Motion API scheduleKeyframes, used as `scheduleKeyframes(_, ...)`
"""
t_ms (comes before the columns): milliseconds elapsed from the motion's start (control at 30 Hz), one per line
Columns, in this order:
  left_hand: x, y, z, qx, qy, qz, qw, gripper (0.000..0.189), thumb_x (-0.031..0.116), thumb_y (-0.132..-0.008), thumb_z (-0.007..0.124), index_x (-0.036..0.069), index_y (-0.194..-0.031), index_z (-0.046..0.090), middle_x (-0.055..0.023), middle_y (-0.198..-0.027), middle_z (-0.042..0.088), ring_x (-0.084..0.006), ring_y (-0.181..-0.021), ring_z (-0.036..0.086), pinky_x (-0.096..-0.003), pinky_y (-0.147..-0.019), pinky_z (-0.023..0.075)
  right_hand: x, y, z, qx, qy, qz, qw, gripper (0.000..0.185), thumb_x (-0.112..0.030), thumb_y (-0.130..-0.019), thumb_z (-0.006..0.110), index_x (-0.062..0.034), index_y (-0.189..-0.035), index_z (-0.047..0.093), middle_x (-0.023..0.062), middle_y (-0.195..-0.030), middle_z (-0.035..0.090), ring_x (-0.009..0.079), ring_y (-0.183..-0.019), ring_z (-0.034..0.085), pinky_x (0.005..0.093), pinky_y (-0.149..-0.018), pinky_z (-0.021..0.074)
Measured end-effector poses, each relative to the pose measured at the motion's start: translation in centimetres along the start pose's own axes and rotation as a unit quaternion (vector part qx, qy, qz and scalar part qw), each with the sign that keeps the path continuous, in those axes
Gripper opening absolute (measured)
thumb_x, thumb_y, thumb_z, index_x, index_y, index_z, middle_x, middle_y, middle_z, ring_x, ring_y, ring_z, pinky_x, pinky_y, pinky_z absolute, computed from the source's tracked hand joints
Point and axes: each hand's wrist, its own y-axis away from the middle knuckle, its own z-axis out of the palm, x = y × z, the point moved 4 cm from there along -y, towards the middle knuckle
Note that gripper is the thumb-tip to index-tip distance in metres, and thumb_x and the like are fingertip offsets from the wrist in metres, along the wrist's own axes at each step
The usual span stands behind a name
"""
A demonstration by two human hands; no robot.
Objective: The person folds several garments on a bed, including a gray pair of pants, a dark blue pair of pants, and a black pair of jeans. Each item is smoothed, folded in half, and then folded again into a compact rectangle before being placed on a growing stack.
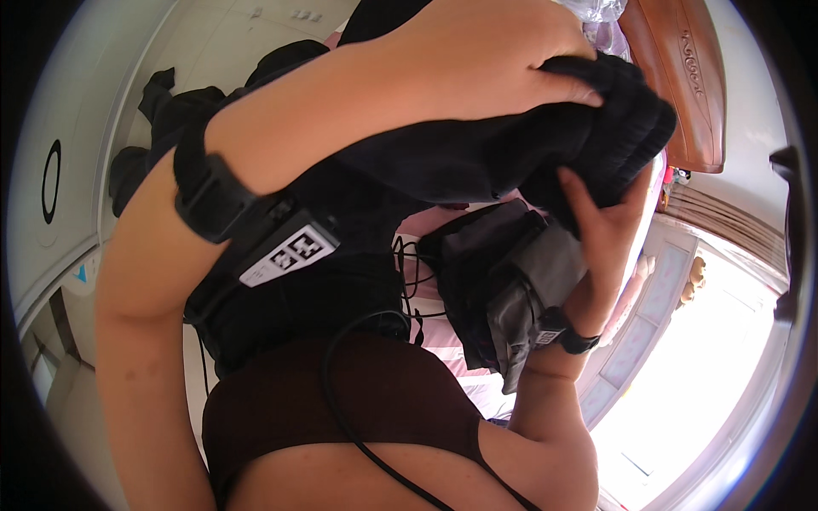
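A black cloth garment (460,153) is held up before me, its bunched, gathered end (639,115) at the upper right. My left hand (562,70) reaches across from the left and grips the upper side of that end, thumb on the cloth. From below, my right hand (607,223) holds the same end, thumb raised against the fabric; some fingers are hidden behind it. Under the right forearm lies a pile of dark clothes (463,255) with a grey garment (555,262) on it.
Pink bedding (427,222) shows beneath the clothes, with a black cable (409,274) looped there. A carved wooden headboard (677,83) stands at upper right. More black cloth (185,115) is at upper left, over the tiled floor (217,38). A bright window (696,358) is at right.
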Motion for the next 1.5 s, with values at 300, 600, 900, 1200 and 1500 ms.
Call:
scheduleKeyframes(300,-12.8,4.4,-0.7,-0.081,-0.131,-0.215,0.964,0.032,0.028,-0.095,0.072,0.002,-0.113,0.067,-0.011,-0.116,0.065,-0.0296,-0.108,0.063,-0.0386,-0.093,0.0501,13.0,-10.1,-1.0,-0.134,-0.151,0.164,0.966,0.066,-0.002,-0.088,0.075,0.0003,-0.147,0.046,0.0141,-0.122,0.068,0.0186,-0.106,0.068,0.0284,-0.091,0.0542)
scheduleKeyframes(600,-10.2,27.3,-2.5,-0.119,-0.25,-0.408,0.87,0.06,0.03,-0.1,0.061,0.014,-0.155,0.042,-0.0178,-0.165,0.029,-0.0376,-0.151,0.03,-0.0461,-0.123,0.0255,24.3,-5.4,11.1,-0.192,0.043,-0.035,0.98,0.093,-0.035,-0.087,0.079,-0.0122,-0.161,0.027,0.025,-0.158,0.039,0.0366,-0.148,0.038,0.0401,-0.119,0.0338)
scheduleKeyframes(900,-4.2,38.1,-6.8,-0.071,-0.415,-0.508,0.752,0.057,0.034,-0.103,0.056,0.018,-0.156,0.042,-0.0144,-0.169,0.021,-0.0348,-0.154,0.025,-0.0499,-0.124,0.0199,30.9,-3.4,10.8,-0.133,-0.086,0.362,0.919,0.103,-0.052,-0.079,0.085,0.0061,-0.151,0.04,0.0199,-0.144,0.054,0.0256,-0.122,0.06,0.0384,-0.1,0.0495)
scheduleKeyframes(1200,-3.1,41.6,-7.1,0.114,-0.304,-0.579,0.748,0.057,0.033,-0.105,0.055,0.019,-0.158,0.039,-0.0154,-0.169,0.021,-0.035,-0.154,0.027,-0.0456,-0.122,0.0265,27.3,-4.5,10.0,-0.085,-0.384,0.468,0.791,0.04,-0.028,-0.091,0.076,-0.001,-0.12,0.07,0.0085,-0.111,0.075,0.0224,-0.099,0.071,0.0366,-0.093,0.0556)
scheduleKeyframes(1500,-2.2,35.7,-4.2,0.2,-0.025,-0.586,0.785,0.069,0.053,-0.106,0.041,0.007,-0.158,0.036,-0.0163,-0.164,0.032,-0.0349,-0.15,0.032,-0.0459,-0.123,0.0261,1.0,1.0,12.5,-0.504,-0.449,-0.082,0.734,0.077,-0.013,-0.08,0.083,-0.0064,-0.148,0.05,0.0133,-0.149,0.051,0.0249,-0.126,0.057,0.0348,-0.097,0.0513)
